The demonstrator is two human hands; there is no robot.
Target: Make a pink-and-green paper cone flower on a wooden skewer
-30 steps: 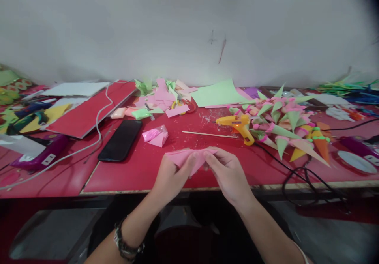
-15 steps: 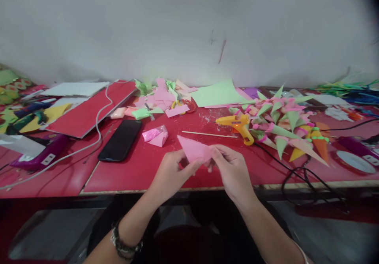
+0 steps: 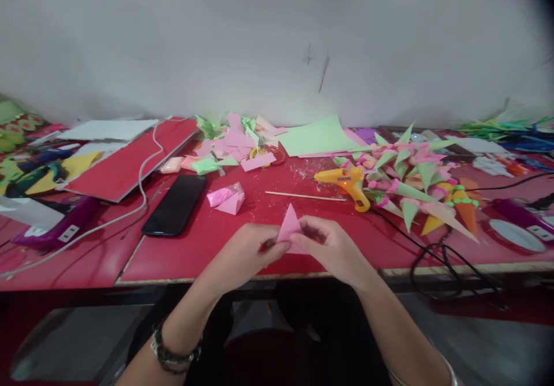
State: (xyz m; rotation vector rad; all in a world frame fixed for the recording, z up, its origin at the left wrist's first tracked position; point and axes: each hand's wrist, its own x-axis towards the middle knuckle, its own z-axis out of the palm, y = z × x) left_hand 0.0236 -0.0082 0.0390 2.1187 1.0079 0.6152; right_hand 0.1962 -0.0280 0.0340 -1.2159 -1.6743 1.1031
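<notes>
Both my hands hold a pink paper piece (image 3: pixel 289 226) just above the front of the red table (image 3: pixel 203 247). My left hand (image 3: pixel 249 253) pinches its lower left side, fingers closed. My right hand (image 3: pixel 331 247) grips its right side, fingers curled. The paper's pointed tip stands up between my thumbs, and its lower part is hidden by my fingers. A yellow glue gun (image 3: pixel 348 183) lies behind my right hand, with a thin wooden stick (image 3: pixel 305 195) beside it.
A black phone (image 3: pixel 175 204) lies left of my hands, near a folded pink paper (image 3: pixel 227 197). Several green and pink paper cones (image 3: pixel 411 181) are heaped at the right. Paper scraps (image 3: pixel 236 143), a green sheet (image 3: pixel 318 138), a white cable (image 3: pixel 142 187) and black cables (image 3: pixel 437 256) lie around.
The pink paper went from a wide flat piece to a narrower shape with its tip upright. My hands have drawn closer together and slightly nearer to me.
</notes>
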